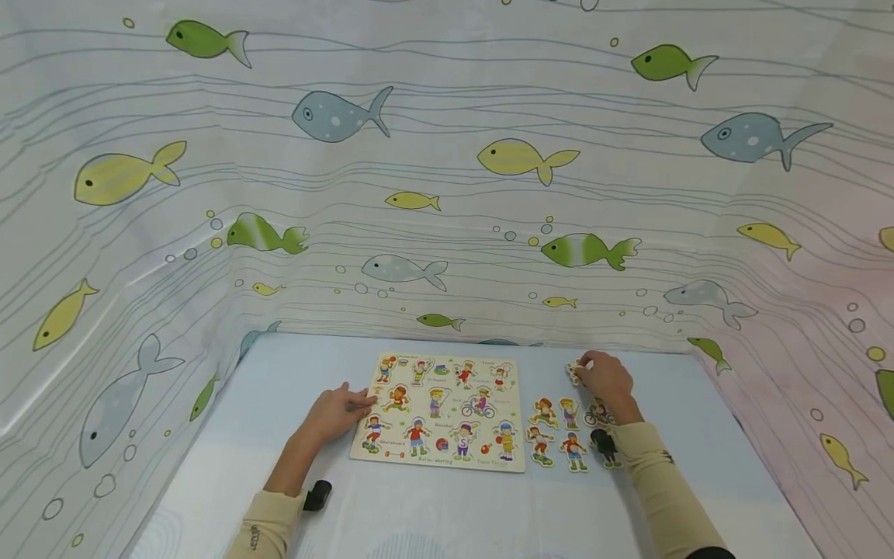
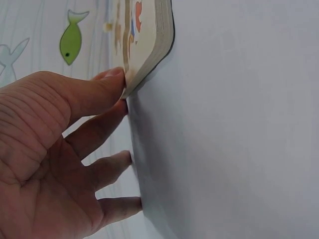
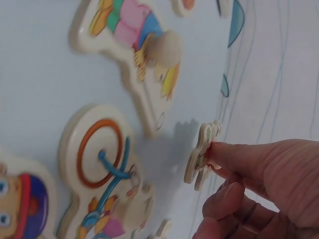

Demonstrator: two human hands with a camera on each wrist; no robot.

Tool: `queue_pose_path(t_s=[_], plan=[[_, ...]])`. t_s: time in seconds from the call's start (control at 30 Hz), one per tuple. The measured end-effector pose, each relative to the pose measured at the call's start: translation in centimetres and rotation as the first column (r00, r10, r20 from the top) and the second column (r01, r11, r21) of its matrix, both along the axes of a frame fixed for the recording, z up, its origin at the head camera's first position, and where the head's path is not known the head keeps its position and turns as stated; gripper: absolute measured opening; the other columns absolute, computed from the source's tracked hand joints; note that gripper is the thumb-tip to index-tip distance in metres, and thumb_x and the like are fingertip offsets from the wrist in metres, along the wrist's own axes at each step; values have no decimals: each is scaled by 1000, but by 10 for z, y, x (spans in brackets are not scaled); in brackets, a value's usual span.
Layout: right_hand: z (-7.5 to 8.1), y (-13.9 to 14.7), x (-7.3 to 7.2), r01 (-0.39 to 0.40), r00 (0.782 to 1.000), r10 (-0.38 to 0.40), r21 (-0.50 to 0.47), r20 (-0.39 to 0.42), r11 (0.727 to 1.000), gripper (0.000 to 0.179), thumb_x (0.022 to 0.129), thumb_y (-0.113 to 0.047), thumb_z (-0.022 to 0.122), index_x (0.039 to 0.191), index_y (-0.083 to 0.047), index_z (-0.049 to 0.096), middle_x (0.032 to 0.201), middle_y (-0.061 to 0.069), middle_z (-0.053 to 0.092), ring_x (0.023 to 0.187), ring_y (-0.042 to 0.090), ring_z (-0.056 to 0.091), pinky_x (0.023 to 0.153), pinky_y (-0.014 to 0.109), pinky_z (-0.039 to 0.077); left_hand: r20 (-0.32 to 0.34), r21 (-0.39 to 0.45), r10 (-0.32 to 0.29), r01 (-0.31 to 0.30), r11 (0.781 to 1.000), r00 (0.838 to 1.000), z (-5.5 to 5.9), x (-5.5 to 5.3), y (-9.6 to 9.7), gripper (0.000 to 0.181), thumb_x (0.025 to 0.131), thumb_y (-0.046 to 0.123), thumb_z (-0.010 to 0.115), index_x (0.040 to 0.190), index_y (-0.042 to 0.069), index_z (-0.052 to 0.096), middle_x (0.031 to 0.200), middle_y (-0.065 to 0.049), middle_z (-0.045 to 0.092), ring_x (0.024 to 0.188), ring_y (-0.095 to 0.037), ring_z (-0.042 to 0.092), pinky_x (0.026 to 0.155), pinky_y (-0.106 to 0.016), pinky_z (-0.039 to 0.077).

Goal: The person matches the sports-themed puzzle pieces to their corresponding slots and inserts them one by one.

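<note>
A wooden puzzle board (image 1: 412, 420) printed with children playing sports lies flat, centre of the head view. My left hand (image 1: 334, 411) is at its left edge. In the left wrist view, the thumb (image 2: 102, 97) touches the board's corner, and the other fingers are spread with their tips on the table. My right hand (image 1: 609, 380) pinches a small wooden puzzle piece (image 1: 573, 374) between thumb and fingers, right of the board. The right wrist view shows this puzzle piece (image 3: 197, 157) tilted nearly edge-on, its picture mostly hidden.
Several knobbed puzzle pieces lie right of the board, among them a runner (image 1: 543, 413), a skateboarder (image 1: 540, 447), a roller skater (image 1: 574, 453) and a cyclist (image 3: 99, 159). A fish-printed sheet (image 1: 461, 233) rises behind and beside the pale table (image 1: 447, 520).
</note>
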State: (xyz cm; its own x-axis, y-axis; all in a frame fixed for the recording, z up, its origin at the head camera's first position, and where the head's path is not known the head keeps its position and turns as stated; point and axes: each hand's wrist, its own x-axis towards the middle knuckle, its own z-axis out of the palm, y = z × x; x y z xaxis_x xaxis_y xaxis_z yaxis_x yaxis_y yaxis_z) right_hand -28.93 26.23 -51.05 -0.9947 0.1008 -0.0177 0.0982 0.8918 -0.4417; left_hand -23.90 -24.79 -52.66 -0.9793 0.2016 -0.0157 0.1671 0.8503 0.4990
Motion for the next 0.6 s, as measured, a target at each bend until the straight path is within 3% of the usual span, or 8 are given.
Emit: queue_pose_path(t_s=[0.6], plan=[[-2, -41, -2, -111, 993, 107, -74, -56, 991, 17, 94, -23, 67, 103, -8, 69, 70, 1, 62, 51, 16, 50, 41, 28, 36, 1, 25, 16, -16, 1000, 1000, -1, 0, 1, 26, 90, 20, 73, 114, 13, 75, 128, -11, 63, 136, -49, 35, 110, -65, 26]])
